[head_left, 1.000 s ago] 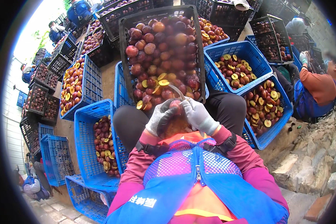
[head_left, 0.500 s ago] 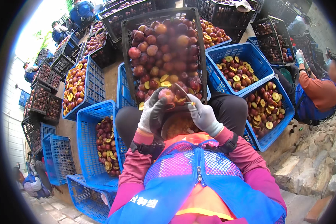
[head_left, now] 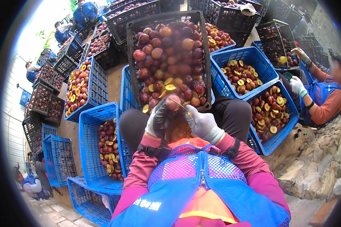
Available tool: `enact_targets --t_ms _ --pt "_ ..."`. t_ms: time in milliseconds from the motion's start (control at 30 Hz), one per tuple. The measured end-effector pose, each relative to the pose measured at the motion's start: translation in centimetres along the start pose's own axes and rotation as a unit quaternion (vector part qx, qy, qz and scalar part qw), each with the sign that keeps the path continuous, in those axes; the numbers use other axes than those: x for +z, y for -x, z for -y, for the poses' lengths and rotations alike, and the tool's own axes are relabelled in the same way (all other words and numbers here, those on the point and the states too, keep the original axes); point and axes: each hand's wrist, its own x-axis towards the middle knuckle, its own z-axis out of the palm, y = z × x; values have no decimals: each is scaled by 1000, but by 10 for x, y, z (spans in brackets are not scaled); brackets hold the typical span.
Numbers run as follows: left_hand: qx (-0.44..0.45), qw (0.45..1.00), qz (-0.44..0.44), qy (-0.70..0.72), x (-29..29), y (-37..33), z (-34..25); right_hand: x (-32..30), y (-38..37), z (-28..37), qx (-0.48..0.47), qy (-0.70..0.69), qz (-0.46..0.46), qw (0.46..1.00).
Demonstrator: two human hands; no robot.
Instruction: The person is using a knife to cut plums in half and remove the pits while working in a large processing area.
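Grey and white gloves cover the left hand point(head_left: 157, 120) and the right hand point(head_left: 204, 124), near the middle of the head view. The left hand is curled around one red plum point(head_left: 173, 102), just left of the middle of the frame. The right hand is closed on a small knife point(head_left: 180, 105). Its thin blade points up and left, by the plum. I cannot tell if it cuts into the skin. Below and between the hands is a heap of yellow-brown bits point(head_left: 180, 130).

Just above the hands, a black crate point(head_left: 131, 56) tips toward the person. It is full of whole plums point(head_left: 157, 53), with some yellow cut pieces point(head_left: 170, 87) near its low edge.

At the left of the frame, a blue crate point(head_left: 90, 151) has cut plums point(head_left: 110, 151) in it. On the right, two more blue crates, one higher point(head_left: 259, 58) and one lower point(head_left: 282, 132), hold cut plums too. At the far right sits a co-worker point(head_left: 326, 100) in an orange top, near rough stones point(head_left: 314, 170). Another person point(head_left: 33, 187) is at the lower left.
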Motion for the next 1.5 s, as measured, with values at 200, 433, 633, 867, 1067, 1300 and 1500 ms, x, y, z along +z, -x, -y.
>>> enact_targets --t_ms 200,433,633,867,1067,1300,1500 --pt "46 986 23 -159 -22 4 2 23 0 -2 27 68 44 996" --pt "103 985 -59 -127 -20 -3 0 24 -3 22 7 73 14 997" --pt "86 959 -64 -263 -30 7 -21 22 2 26 28 80 54 995" --pt "180 930 -88 -309 -19 2 8 18 -14 36 33 82 37 995" --pt "47 993 -74 -77 -33 11 -9 17 0 35 -46 86 9 995" --pt "25 991 -121 -50 30 37 -51 -5 -5 19 61 -141 -81 985" --pt "183 938 -2 -295 18 24 7 -21 -53 50 280 -464 13 840"
